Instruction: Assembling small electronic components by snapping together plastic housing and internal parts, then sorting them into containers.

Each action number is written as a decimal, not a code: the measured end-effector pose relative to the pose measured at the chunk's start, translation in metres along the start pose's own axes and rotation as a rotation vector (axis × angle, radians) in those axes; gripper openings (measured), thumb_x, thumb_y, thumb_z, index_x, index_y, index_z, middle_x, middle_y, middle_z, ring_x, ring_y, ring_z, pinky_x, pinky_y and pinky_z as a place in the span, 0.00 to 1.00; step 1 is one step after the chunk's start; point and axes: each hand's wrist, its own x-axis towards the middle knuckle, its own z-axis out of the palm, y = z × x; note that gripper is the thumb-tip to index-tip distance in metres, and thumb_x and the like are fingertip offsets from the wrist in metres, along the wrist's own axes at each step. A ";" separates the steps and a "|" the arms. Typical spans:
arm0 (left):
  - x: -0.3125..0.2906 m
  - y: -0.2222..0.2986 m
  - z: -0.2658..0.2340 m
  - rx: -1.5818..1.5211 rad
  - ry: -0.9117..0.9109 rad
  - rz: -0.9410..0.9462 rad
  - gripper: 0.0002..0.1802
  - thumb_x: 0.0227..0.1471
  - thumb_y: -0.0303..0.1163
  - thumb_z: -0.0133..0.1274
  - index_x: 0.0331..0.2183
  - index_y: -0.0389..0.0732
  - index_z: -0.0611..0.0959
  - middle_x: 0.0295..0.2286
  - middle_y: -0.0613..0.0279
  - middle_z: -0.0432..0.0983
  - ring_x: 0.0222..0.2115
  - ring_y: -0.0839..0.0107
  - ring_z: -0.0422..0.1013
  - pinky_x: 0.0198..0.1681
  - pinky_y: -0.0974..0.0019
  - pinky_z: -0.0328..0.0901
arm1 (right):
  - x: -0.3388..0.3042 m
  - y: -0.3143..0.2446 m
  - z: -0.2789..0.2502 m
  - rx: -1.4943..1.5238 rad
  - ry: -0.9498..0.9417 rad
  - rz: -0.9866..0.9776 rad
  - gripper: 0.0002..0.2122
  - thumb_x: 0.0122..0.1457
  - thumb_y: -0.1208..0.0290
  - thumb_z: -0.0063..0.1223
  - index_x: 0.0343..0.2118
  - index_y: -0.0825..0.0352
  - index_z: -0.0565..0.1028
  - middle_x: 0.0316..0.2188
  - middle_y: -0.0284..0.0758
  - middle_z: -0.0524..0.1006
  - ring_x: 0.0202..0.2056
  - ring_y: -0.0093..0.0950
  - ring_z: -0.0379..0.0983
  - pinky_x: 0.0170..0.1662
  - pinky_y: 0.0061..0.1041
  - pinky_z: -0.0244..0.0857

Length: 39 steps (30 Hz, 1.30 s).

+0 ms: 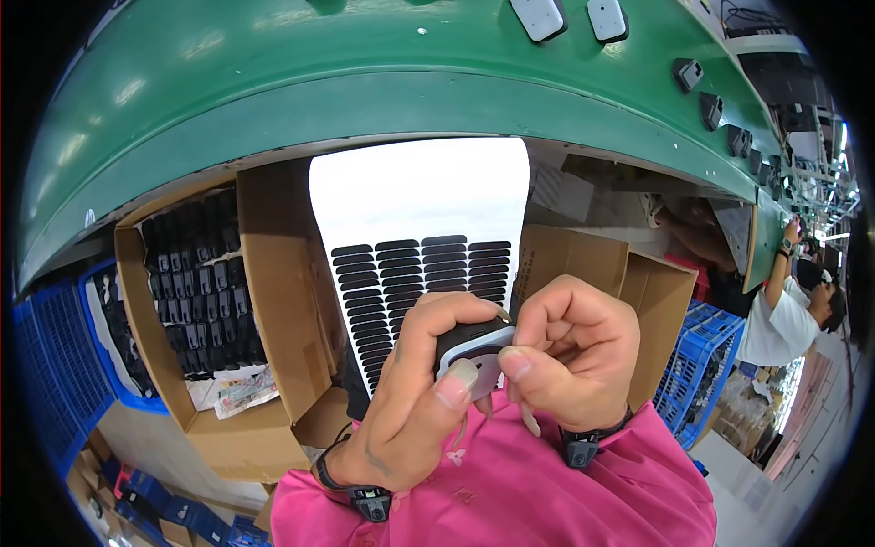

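My left hand point(412, 397) is closed around a small black device with a pale grey rim point(480, 343), its thumb pressing the near face. Beside the device's right edge, my right hand point(579, 356) has thumb and index finger pinched together. Whatever is between those fingertips is hidden or too small to make out. Just beyond both hands lies a white sheet point(419, 196) with columns of black rounded strips, apparently stickers. Part of the sheet's lower end is covered by my hands.
Ahead runs a green workbench point(365, 100) carrying pale-faced devices point(538, 16) and black ones point(687, 73). At left, an open carton point(260, 447) holds many black devices. Another carton point(574, 255) and a blue crate point(702, 356) stand at right. Farther right is another person point(784, 319).
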 end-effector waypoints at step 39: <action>0.013 -0.019 0.001 -0.353 0.076 0.017 0.27 0.62 0.51 0.33 0.50 0.38 0.58 0.43 0.43 0.65 0.18 0.72 0.68 0.16 0.74 0.65 | 0.010 0.039 -0.011 -0.411 -0.106 -0.213 0.18 0.53 0.61 0.58 0.35 0.76 0.75 0.30 0.34 0.70 0.30 0.20 0.63 0.32 0.21 0.59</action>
